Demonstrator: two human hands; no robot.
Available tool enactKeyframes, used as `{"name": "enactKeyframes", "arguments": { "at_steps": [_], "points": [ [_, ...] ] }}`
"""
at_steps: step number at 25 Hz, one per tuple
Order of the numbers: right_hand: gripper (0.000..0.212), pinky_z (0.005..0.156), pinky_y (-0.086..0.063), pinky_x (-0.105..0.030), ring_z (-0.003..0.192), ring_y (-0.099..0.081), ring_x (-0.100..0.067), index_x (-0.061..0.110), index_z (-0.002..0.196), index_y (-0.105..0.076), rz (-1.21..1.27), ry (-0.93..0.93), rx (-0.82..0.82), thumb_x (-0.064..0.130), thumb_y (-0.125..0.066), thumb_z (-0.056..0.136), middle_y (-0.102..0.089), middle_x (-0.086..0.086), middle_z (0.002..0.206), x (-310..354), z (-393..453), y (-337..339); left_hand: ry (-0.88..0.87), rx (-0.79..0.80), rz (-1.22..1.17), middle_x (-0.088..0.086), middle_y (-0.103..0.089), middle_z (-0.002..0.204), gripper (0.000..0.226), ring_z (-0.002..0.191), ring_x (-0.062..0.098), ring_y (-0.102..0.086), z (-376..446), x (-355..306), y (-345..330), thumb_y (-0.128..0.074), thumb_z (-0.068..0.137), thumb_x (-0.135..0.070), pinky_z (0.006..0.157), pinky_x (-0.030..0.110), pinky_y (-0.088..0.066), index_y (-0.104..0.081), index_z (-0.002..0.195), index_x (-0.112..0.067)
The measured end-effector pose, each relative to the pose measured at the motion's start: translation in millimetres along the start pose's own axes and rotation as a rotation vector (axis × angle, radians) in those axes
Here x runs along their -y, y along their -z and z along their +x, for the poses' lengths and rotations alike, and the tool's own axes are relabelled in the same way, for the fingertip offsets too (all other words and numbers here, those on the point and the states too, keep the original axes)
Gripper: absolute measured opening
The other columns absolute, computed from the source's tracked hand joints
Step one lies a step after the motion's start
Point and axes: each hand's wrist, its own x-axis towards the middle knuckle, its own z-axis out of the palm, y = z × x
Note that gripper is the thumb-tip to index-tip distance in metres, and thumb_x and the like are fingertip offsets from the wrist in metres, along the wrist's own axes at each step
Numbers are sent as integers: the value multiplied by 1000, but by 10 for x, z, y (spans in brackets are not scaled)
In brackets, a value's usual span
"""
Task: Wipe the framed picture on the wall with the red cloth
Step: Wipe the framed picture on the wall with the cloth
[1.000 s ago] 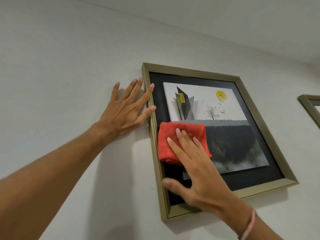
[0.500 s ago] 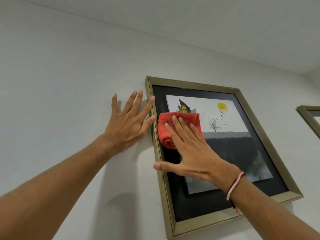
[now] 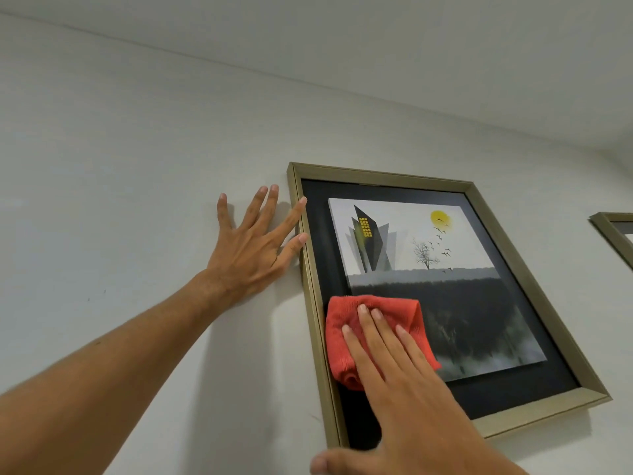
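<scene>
A gold-framed picture [image 3: 507, 310] hangs on the white wall, showing a dark building, a yellow sun, birds and a tree above a dark lower half. My right hand [image 3: 404, 399] lies flat on a folded red cloth [image 3: 346, 341], pressing it against the lower left of the picture, near the frame's left side. My left hand [image 3: 255, 248] is spread flat on the wall just left of the frame, with two fingertips touching the frame's left edge near its top.
A second gold frame [image 3: 613, 238] shows partly at the right edge of the view. The ceiling [image 3: 411, 46] meets the wall above the picture. Bare white wall extends to the left and below.
My right hand slid the red cloth from the upper left of the picture down to the lower left. My left hand stayed pressed on the wall by the frame.
</scene>
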Motion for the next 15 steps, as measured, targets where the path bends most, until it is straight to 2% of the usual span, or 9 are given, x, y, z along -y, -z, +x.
{"name": "enactKeyframes", "arguments": {
  "at_steps": [1, 2, 3, 5, 7, 11, 13, 15],
  "points": [
    [136, 127, 18, -41, 159, 16, -27, 23, 161, 11, 64, -12, 13, 102, -38, 62, 22, -4, 171, -24, 90, 28, -7, -1, 13, 10, 6, 176, 72, 163, 29, 4, 65, 42, 12, 7, 92, -67, 122, 76, 2, 12, 161, -43],
    [137, 123, 29, -41, 150, 39, -15, 30, 153, 34, 127, -25, 32, 108, -26, 57, 45, 6, 161, -43, 180, 29, -13, -7, 29, 10, 5, 176, 72, 163, 29, 4, 140, 88, 25, 8, 92, -67, 121, 76, 2, 13, 160, -44],
    [136, 119, 32, -39, 143, 49, -7, 33, 147, 42, 156, -29, 14, 110, -20, 53, 54, 12, 154, -79, 286, 17, -17, -14, 42, 10, 5, 176, 72, 163, 29, 3, 207, 135, 31, 9, 91, -67, 121, 77, 1, 13, 160, -44],
    [139, 116, 30, -36, 142, 50, -4, 33, 150, 39, 171, -26, -32, 112, -17, 49, 52, 11, 155, -164, 557, 40, -21, -26, 51, 11, 5, 176, 71, 163, 29, 3, 285, 187, 14, 7, 92, -67, 121, 78, 1, 13, 160, -45],
    [142, 123, 23, -38, 149, 42, -11, 29, 156, 29, 157, -14, -48, 111, -18, 51, 42, 4, 162, -269, 888, 124, -34, -37, 51, 11, 5, 176, 70, 163, 29, 3, 296, 198, -22, 5, 94, -67, 120, 78, 1, 13, 160, -45],
    [135, 130, 7, -47, 157, 23, -19, 22, 162, 12, 143, -8, -41, 101, -36, 63, 24, -5, 170, -385, 1449, 381, -42, -52, 54, 11, 5, 176, 71, 163, 29, 2, 285, 196, -46, 7, 93, -68, 120, 78, 0, 13, 160, -45],
    [134, 131, 7, -47, 157, 23, -18, 24, 162, 9, 166, -12, -33, 100, -38, 63, 23, -4, 171, -377, 1468, 407, -44, -61, 57, 12, 4, 176, 71, 163, 29, 2, 286, 200, -46, 6, 94, -68, 120, 79, -1, 13, 160, -44],
    [137, 130, 9, -46, 155, 28, -16, 25, 161, 14, 176, -14, -13, 104, -32, 59, 29, -2, 168, -347, 1304, 357, -46, -59, 56, 11, 5, 176, 70, 163, 29, 3, 289, 201, -61, 4, 94, -68, 120, 79, 0, 14, 160, -44]
  ]
}}
